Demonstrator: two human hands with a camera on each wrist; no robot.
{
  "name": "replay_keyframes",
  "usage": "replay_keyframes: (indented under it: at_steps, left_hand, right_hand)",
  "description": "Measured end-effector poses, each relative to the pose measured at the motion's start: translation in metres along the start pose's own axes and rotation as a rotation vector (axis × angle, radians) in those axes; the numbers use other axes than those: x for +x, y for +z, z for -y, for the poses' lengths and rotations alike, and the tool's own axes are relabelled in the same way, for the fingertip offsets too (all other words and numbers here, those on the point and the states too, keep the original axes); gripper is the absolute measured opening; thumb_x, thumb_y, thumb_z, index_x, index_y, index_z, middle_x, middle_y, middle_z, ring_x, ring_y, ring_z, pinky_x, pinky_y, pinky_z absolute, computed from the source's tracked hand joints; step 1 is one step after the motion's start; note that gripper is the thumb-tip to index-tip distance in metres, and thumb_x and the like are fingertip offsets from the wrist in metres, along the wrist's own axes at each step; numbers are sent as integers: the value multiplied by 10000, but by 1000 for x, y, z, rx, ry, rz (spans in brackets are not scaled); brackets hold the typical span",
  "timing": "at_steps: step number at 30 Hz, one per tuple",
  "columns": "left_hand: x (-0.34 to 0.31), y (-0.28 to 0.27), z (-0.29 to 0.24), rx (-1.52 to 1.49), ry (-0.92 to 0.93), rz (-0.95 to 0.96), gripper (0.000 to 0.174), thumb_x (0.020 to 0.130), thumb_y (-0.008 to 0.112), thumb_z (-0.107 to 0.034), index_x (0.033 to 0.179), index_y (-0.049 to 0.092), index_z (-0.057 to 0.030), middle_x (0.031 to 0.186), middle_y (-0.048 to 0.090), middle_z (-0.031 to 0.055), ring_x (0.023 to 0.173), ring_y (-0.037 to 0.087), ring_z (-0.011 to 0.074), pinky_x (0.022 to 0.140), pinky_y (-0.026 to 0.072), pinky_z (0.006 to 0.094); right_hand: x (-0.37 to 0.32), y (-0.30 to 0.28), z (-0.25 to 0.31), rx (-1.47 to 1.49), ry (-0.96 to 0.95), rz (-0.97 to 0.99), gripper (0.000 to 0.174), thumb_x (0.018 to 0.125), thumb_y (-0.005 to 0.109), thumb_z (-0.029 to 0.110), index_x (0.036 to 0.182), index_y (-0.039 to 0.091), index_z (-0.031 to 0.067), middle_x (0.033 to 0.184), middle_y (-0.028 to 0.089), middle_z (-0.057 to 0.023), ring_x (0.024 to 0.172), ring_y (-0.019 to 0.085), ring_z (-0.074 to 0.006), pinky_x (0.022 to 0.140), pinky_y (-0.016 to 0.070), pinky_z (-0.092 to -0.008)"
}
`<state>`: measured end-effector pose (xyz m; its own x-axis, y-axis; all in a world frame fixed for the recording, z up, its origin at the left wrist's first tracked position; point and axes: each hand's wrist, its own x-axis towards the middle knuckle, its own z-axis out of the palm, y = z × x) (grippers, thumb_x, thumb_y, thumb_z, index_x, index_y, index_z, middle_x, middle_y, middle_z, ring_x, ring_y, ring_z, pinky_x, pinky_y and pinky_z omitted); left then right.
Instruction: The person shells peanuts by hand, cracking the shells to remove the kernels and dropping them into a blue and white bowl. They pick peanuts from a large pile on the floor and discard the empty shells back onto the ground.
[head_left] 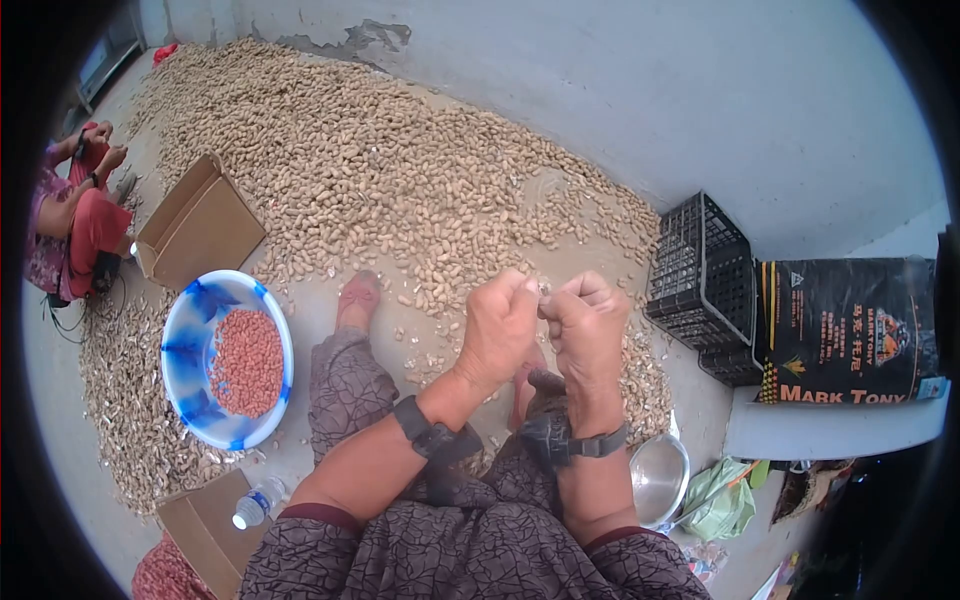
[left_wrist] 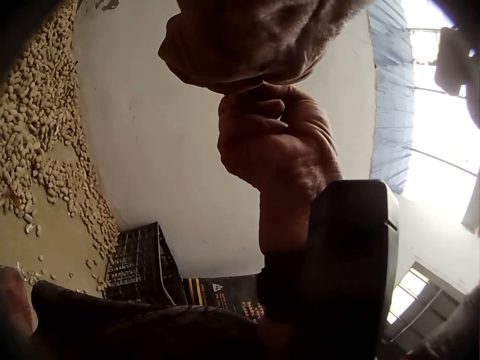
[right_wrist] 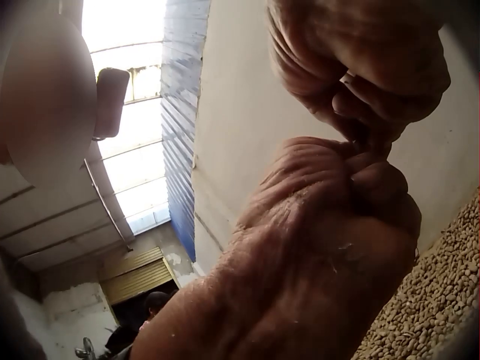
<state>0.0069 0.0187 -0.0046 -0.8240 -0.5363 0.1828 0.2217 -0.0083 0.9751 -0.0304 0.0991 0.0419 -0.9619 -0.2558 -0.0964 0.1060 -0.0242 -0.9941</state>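
Observation:
My left hand (head_left: 497, 328) and right hand (head_left: 588, 335) meet at the fingertips above my lap. Both pinch a small peanut (head_left: 544, 286) between thumbs and curled forefingers, most of it hidden by the fingers. In the left wrist view, the right hand (left_wrist: 274, 139) shows its folded fingers right against the left one. Seen from the right wrist, the left hand (right_wrist: 367, 64) comes down from above, its tips touching the right. A broad heap of unshelled peanuts (head_left: 380, 150) spreads over the floor in front.
A blue and white basin (head_left: 185, 395) of shelled red peanuts (head_left: 245, 362) stands at left, near empty shells and a cardboard box (head_left: 200, 225). To the right are black crates (head_left: 700, 270), a black sack (head_left: 850, 330) and a metal bowl (head_left: 660, 480). Another person (head_left: 85, 215) sits far left.

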Motion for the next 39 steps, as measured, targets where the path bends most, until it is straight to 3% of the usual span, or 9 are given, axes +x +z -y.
replay_keyframes:
  at_steps: [6,10,13,15,18,22,25,28,39]
  left_hand:
    - [2,-1,0,-351,-296,-34,222,835,434,-104,638,454,-4,555,406,-18,524,374,59,452,331,247]
    - [7,-10,-12,-621,-437,26,207,876,414,-154,750,510,-21,568,419,-42,483,348,17,409,285,183]
    - [9,-15,-24,-717,-486,80,229,897,411,-193,840,533,-8,552,411,-47,423,311,9,370,249,157]
    - [10,-17,-26,-758,-479,98,244,906,405,-207,856,535,-6,548,404,-45,416,299,9,366,240,153]
    - [10,-21,-30,-687,-438,92,252,918,385,-208,890,530,-4,549,406,-41,413,290,8,361,225,147]
    - [9,-19,-29,-717,-352,148,220,916,389,-181,920,519,-3,596,436,-33,431,317,-2,360,254,131]
    - [8,-17,-29,-747,-308,196,197,912,398,-165,937,510,-5,628,456,-27,451,342,-9,364,277,121]
    - [8,-18,-27,-750,-322,219,157,900,420,-153,918,505,-22,626,450,-38,479,356,-10,395,288,127]
    - [7,-13,-27,-483,-208,197,75,842,521,-83,856,490,-16,650,544,6,585,468,23,490,373,171]
  right_hand:
    - [-7,10,-12,-234,-378,-50,82,642,501,-70,611,507,5,548,501,1,487,411,-45,434,331,-199]
    - [-14,16,-13,-390,-649,-51,86,630,483,-78,640,506,4,570,507,-5,499,417,-40,433,342,-207]
    - [-18,16,-1,-362,-572,-22,90,643,500,-81,654,502,8,589,517,-12,504,414,-40,442,342,-210]
    - [-22,14,12,-54,-324,187,75,679,509,-75,689,530,-4,599,527,-10,515,421,-38,456,338,-201]
    - [-17,-7,14,-245,-266,257,68,719,518,-63,746,562,-20,629,553,-20,534,448,-45,479,351,-188]
    - [-16,2,16,-192,-191,96,100,779,573,43,833,598,-37,655,565,-8,553,457,-25,473,335,-152]
    - [-18,5,18,-80,-148,146,145,795,577,80,875,597,-39,656,560,-2,527,428,-7,452,307,-144]
    - [-16,1,17,38,-37,181,137,794,564,65,875,584,-43,657,562,-11,499,410,-5,435,301,-148]
    - [-9,-4,10,208,-1,151,96,807,558,92,791,530,2,622,537,-18,441,400,-18,380,290,-149]
